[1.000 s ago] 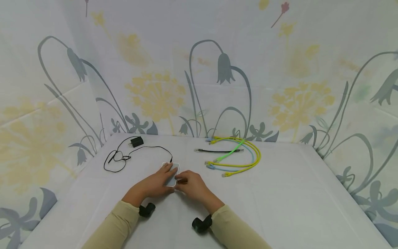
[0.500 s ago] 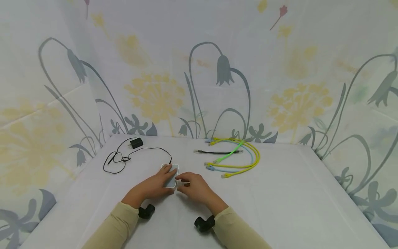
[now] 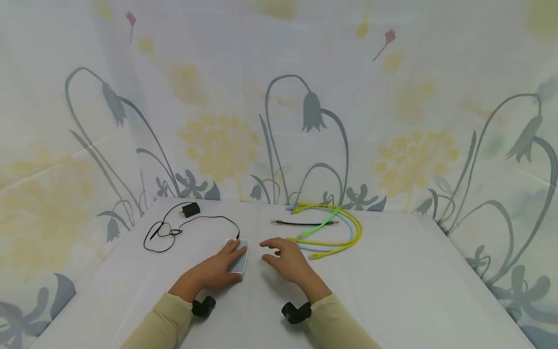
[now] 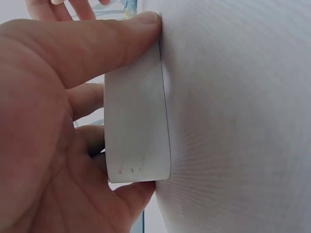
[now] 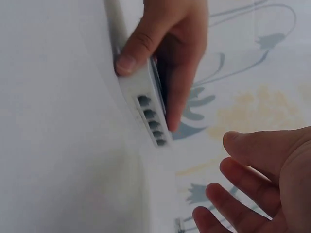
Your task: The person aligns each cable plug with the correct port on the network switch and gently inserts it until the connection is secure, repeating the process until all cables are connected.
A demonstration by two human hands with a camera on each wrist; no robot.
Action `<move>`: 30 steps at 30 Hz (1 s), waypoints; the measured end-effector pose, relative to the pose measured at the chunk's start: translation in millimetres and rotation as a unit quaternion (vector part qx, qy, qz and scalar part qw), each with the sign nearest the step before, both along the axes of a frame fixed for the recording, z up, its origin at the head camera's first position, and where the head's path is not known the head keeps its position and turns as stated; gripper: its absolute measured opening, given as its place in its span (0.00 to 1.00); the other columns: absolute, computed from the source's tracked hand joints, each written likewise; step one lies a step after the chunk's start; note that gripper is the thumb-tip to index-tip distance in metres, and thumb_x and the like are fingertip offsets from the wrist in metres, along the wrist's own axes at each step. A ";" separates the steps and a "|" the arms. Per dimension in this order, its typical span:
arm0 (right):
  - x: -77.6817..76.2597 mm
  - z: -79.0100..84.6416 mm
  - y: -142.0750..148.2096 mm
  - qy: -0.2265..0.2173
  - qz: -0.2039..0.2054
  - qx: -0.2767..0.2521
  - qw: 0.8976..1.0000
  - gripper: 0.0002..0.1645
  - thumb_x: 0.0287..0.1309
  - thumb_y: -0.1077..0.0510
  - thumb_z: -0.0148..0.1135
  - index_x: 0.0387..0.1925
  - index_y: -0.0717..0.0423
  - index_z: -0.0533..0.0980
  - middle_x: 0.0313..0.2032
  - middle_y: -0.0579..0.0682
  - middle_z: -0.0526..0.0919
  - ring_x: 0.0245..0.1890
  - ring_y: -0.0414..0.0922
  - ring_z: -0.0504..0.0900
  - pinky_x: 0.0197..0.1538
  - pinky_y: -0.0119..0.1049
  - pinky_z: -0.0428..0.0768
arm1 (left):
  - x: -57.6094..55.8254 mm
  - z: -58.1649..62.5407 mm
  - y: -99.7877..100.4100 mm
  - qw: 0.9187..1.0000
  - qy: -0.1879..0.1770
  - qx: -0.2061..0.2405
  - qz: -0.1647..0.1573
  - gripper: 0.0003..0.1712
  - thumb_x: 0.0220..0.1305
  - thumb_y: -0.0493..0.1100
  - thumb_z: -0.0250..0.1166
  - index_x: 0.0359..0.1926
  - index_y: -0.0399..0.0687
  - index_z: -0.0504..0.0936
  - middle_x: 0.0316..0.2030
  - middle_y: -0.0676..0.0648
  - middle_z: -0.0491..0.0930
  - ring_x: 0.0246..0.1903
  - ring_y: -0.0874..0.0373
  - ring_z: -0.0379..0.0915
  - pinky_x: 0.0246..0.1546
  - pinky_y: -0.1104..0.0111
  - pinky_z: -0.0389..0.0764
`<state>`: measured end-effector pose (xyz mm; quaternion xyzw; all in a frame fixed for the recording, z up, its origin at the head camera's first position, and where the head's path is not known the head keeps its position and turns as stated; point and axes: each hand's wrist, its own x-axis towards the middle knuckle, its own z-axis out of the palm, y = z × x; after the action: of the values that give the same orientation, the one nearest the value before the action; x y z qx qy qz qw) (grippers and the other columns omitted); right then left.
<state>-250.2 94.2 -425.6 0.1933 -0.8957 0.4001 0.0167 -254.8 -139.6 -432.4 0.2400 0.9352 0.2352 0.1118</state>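
A white network switch (image 3: 240,263) with a grey top lies flat on the white cloth. My left hand (image 3: 213,270) grips it from the left, fingers over its top and thumb at its near edge. That thumb and a plain white side of the switch (image 4: 136,121) fill much of the left wrist view. Several ports along the side facing right show in the right wrist view, with nothing plugged into them. Apart from the switch, my right hand (image 3: 289,259) hovers to its right, fingers loosely bent and holding nothing.
A thin black cord (image 3: 216,216) runs from the switch's far edge to a black power adapter (image 3: 191,209) at back left. Behind my right hand lie yellow network cables (image 3: 358,228), a green one (image 3: 320,226), a short black one (image 3: 301,224) and light blue cable (image 3: 351,233).
My right hand has drawn away from the right side of the switch, towards the right. My left hand keeps its grip. The head view has tilted up a little.
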 end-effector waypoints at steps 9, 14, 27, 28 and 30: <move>-10.8 2.8 22.7 0.043 -0.023 0.041 0.998 0.19 0.62 0.56 0.63 0.55 0.51 0.79 0.56 0.49 0.81 0.56 0.52 0.79 0.55 0.47 0.78 | 5.0 -5.3 -3.6 1.000 0.000 0.019 -0.006 0.43 0.62 0.47 0.66 0.74 0.45 0.57 0.76 0.37 0.45 0.76 0.38 0.35 0.68 0.44 0.56; -19.3 6.4 34.7 0.051 -0.042 0.072 0.995 0.18 0.62 0.56 0.63 0.54 0.51 0.80 0.56 0.49 0.81 0.61 0.52 0.76 0.61 0.49 0.73 | 4.8 -5.5 -3.1 1.000 0.000 0.025 -0.017 0.43 0.63 0.47 0.66 0.74 0.43 0.57 0.76 0.36 0.44 0.75 0.37 0.35 0.68 0.43 0.55; -41.0 12.9 65.2 0.044 -0.079 0.132 0.987 0.19 0.63 0.58 0.62 0.55 0.53 0.79 0.59 0.54 0.78 0.62 0.55 0.75 0.61 0.51 0.73 | 1.4 0.1 -2.8 1.000 0.001 0.020 -0.017 0.43 0.63 0.47 0.65 0.74 0.43 0.56 0.76 0.37 0.44 0.76 0.38 0.34 0.69 0.45 0.54; -42.9 13.2 67.6 0.042 -0.084 0.136 0.986 0.19 0.63 0.58 0.62 0.55 0.53 0.79 0.59 0.54 0.78 0.62 0.55 0.75 0.61 0.51 0.73 | 1.1 -0.3 -2.8 1.000 0.001 0.021 -0.018 0.43 0.63 0.47 0.65 0.74 0.43 0.56 0.76 0.37 0.44 0.76 0.38 0.34 0.69 0.44 0.54; -46.7 13.0 72.6 0.039 -0.093 0.144 0.984 0.19 0.63 0.58 0.61 0.55 0.53 0.79 0.59 0.54 0.78 0.62 0.55 0.75 0.61 0.51 0.73 | 0.6 -1.1 -2.6 1.000 0.004 0.017 -0.019 0.43 0.64 0.47 0.65 0.74 0.44 0.56 0.76 0.38 0.44 0.76 0.39 0.34 0.69 0.45 0.55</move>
<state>-296.9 166.8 -412.6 0.1250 -0.9566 0.2561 0.0609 -254.2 -142.2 -433.6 0.2603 0.9269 0.2476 0.1083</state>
